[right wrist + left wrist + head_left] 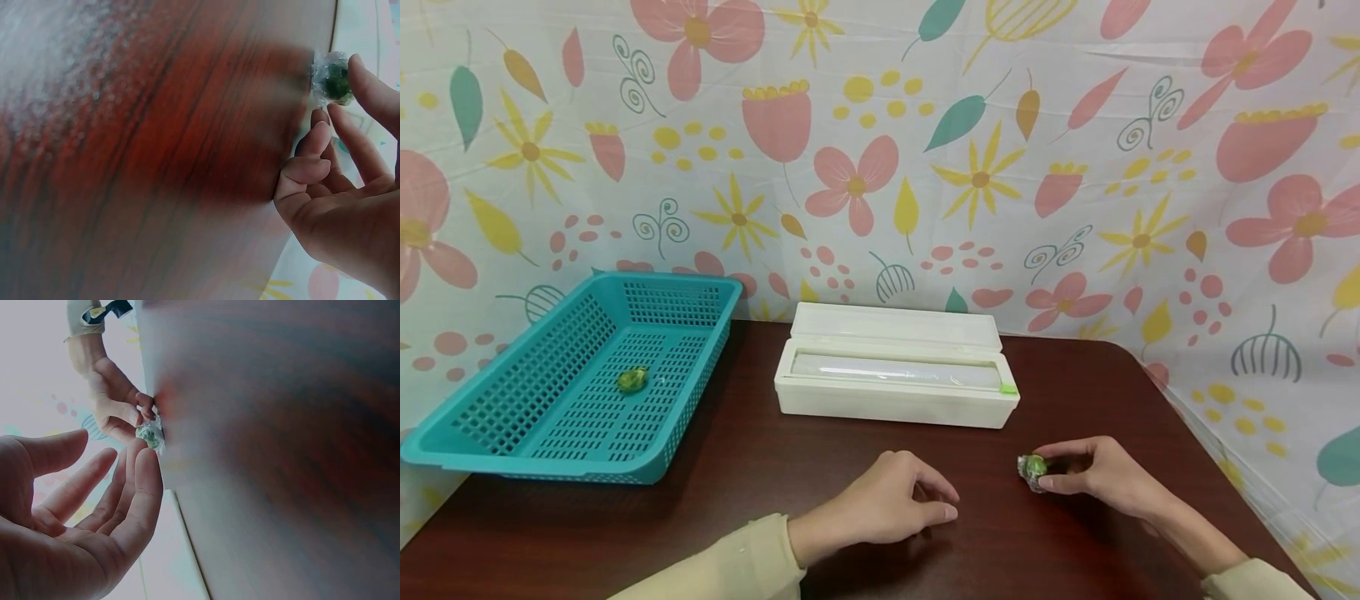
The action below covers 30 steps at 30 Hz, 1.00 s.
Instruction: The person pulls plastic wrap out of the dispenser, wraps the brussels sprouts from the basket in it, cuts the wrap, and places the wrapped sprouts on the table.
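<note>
On the right of the table, my right hand (pixel 1108 479) pinches a small round green vegetable, like a Brussels sprout (pixel 1035 468), between thumb and fingers. Crumpled clear cling film (pixel 320 75) surrounds it in the right wrist view, close to the wooden surface. My left hand (pixel 898 498) is over the table left of it, fingers loosely bent with nothing in them. Behind the hands stands a long white cling film box (pixel 891 404) with its lid (pixel 895 325) raised and the film roll (pixel 895 370) showing inside.
A teal plastic basket (pixel 658 467) with perforated walls stands on the left. One small yellow-green piece (pixel 632 380), similar to the held one, lies in it. A flower-patterned curtain (pixel 880 167) hangs behind the dark wooden table (pixel 752 467).
</note>
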### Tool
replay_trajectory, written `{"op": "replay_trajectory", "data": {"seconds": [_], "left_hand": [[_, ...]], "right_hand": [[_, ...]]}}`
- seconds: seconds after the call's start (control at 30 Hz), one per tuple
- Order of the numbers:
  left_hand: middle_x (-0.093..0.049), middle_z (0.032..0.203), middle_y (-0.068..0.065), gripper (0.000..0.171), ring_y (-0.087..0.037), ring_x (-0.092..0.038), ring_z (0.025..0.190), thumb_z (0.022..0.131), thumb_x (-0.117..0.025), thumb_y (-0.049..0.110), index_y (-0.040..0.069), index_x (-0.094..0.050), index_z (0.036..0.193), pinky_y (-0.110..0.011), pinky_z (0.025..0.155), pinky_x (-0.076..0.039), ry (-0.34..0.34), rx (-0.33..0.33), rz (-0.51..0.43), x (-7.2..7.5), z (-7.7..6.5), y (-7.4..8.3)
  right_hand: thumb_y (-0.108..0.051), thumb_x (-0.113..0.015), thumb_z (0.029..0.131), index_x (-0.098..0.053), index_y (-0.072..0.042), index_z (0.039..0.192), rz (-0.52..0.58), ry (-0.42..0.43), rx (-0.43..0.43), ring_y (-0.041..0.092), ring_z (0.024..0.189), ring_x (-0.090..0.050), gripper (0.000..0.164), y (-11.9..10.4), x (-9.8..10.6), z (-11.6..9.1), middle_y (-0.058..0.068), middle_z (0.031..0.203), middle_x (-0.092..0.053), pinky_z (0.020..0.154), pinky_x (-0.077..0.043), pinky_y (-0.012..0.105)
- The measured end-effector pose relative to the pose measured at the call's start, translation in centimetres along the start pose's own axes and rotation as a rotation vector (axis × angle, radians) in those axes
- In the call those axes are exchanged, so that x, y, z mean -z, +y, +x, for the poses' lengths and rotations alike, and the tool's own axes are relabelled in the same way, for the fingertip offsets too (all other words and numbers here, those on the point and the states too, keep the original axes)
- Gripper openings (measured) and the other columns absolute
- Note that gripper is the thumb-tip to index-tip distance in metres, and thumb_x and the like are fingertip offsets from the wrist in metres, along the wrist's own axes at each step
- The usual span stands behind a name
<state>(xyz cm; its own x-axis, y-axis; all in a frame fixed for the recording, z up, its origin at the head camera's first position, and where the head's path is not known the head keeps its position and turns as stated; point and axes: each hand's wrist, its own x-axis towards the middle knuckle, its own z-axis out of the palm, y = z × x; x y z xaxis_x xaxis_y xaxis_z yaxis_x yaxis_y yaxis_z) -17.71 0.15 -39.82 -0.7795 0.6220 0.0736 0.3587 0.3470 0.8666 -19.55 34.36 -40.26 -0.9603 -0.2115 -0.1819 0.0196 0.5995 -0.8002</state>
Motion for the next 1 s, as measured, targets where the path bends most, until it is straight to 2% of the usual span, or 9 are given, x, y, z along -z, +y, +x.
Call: {"op": "replay_trajectory", "data": {"seconds": [0.13, 0.23, 0.33, 0.37, 0.47, 0.6, 0.83, 1.0], "left_hand": [[-0.072, 0.070, 0.009, 0.009, 0.000, -0.062, 0.055, 0.093, -0.081, 0.011, 0.010, -0.083, 0.101, -0.018, 0.070, -0.051, -0.003, 0.005, -0.016, 0.1, -0.1, 0.0], [-0.072, 0.072, 0.009, 0.009, -0.001, -0.062, 0.056, 0.093, -0.081, 0.011, 0.010, -0.083, 0.101, -0.018, 0.070, -0.051, -0.005, 0.012, -0.024, 0.1, -0.1, -0.1], [-0.072, 0.072, 0.009, 0.009, -0.002, -0.063, 0.056, 0.093, -0.081, 0.012, 0.010, -0.083, 0.101, -0.019, 0.070, -0.051, -0.005, 0.017, -0.025, 0.2, -0.2, -0.1], [-0.072, 0.072, 0.010, 0.009, -0.002, -0.064, 0.057, 0.093, -0.081, 0.012, 0.010, -0.083, 0.101, -0.019, 0.070, -0.051, -0.005, 0.017, -0.023, 0.2, -0.2, -0.1], [-0.073, 0.074, 0.013, 0.010, -0.004, -0.066, 0.059, 0.093, -0.081, 0.012, 0.010, -0.083, 0.102, -0.019, 0.073, -0.051, -0.002, 0.012, -0.017, 0.4, -0.3, -0.2], [-0.074, 0.080, 0.016, 0.011, -0.004, -0.068, 0.064, 0.093, -0.081, 0.013, 0.011, -0.084, 0.103, -0.019, 0.078, -0.051, 0.004, 0.019, -0.008, 0.7, -0.5, -0.3], [-0.074, 0.085, 0.017, 0.011, -0.001, -0.067, 0.071, 0.093, -0.081, 0.014, 0.011, -0.083, 0.104, -0.021, 0.078, -0.052, 0.021, 0.023, 0.009, 1.3, -1.0, -0.5], [-0.075, 0.087, 0.017, 0.013, -0.001, -0.067, 0.073, 0.094, -0.080, 0.014, 0.010, -0.083, 0.106, -0.021, 0.078, -0.052, 0.041, 0.003, 0.021, 2.1, -1.3, -0.9]], "right_hand": [[-0.022, -0.086, 0.088, -0.072, 0.002, 0.130, -0.002, 0.004, -0.014, 0.012, 0.065, -0.050, 0.050, 0.0, 0.0, 0.0, 0.006, 0.075, -0.063, 0.061, -0.047, 0.028], [-0.023, -0.086, 0.089, -0.072, 0.001, 0.131, -0.011, 0.010, -0.021, 0.014, 0.066, -0.052, 0.050, 0.0, 0.1, -0.2, 0.008, 0.088, -0.069, 0.062, -0.047, 0.029], [-0.023, -0.086, 0.089, -0.072, 0.000, 0.131, -0.022, 0.020, -0.025, 0.016, 0.067, -0.054, 0.050, -0.1, 0.3, -0.3, 0.009, 0.093, -0.070, 0.062, -0.047, 0.029], [-0.023, -0.086, 0.089, -0.072, 0.000, 0.131, -0.025, 0.025, -0.027, 0.016, 0.067, -0.054, 0.050, -0.1, 0.3, -0.3, 0.009, 0.092, -0.070, 0.062, -0.047, 0.028], [-0.024, -0.086, 0.089, -0.072, -0.001, 0.132, -0.027, 0.036, -0.038, 0.017, 0.066, -0.053, 0.051, -0.4, 0.4, -0.4, 0.007, 0.076, -0.062, 0.061, -0.045, 0.028], [-0.024, -0.086, 0.089, -0.071, -0.001, 0.133, -0.029, 0.050, -0.041, 0.019, 0.067, -0.053, 0.052, -0.9, 0.4, -0.5, 0.006, 0.070, -0.057, 0.062, -0.046, 0.029], [-0.022, -0.086, 0.090, -0.070, 0.000, 0.133, -0.006, 0.056, 0.033, 0.017, 0.066, -0.054, 0.051, -1.9, 0.0, -0.5, 0.010, 0.075, -0.063, 0.065, -0.053, 0.031], [-0.016, -0.084, 0.091, -0.066, 0.007, 0.134, 0.075, 0.010, 0.100, 0.026, 0.075, -0.068, 0.052, -2.7, -0.6, -0.6, 0.017, 0.090, -0.072, 0.074, -0.061, 0.036]]}}
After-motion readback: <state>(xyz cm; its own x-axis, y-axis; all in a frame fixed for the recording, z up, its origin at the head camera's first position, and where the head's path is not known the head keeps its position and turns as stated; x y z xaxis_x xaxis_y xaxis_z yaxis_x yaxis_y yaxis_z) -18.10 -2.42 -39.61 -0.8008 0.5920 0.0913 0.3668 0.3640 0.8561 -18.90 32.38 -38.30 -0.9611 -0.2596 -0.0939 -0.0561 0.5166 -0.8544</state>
